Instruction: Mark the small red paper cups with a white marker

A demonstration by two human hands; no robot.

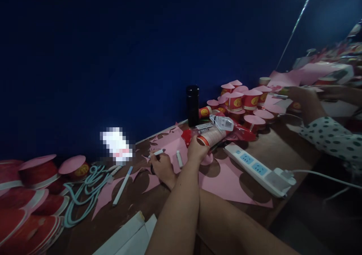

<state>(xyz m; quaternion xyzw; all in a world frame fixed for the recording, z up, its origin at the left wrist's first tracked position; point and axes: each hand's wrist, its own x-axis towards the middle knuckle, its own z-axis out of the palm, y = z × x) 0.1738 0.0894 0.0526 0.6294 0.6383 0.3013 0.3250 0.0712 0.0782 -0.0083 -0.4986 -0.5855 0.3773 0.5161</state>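
My forearms cross, the left lying over the right. My right hand (163,169) is closed round a white marker pen (157,153), over pink paper (169,144) with round holes cut in it. Beside it lies a short white cap-like piece (179,159). My left hand (197,150) is at the near end of a stack of paper cups (213,135), its fingers partly hidden and seemingly closed on it. A pink paper disc (208,158) shows just below that hand. Another white pen (122,186) lies to the left.
A black bottle (192,106) stands by the blue wall. Red cups with pink discs on top (235,101) stand at right; more red cups (36,172) are at left. A power strip (257,168), coiled cable (85,194) and blurred phone-like screen (116,145) lie around. Another person's sleeve (329,136) is at right.
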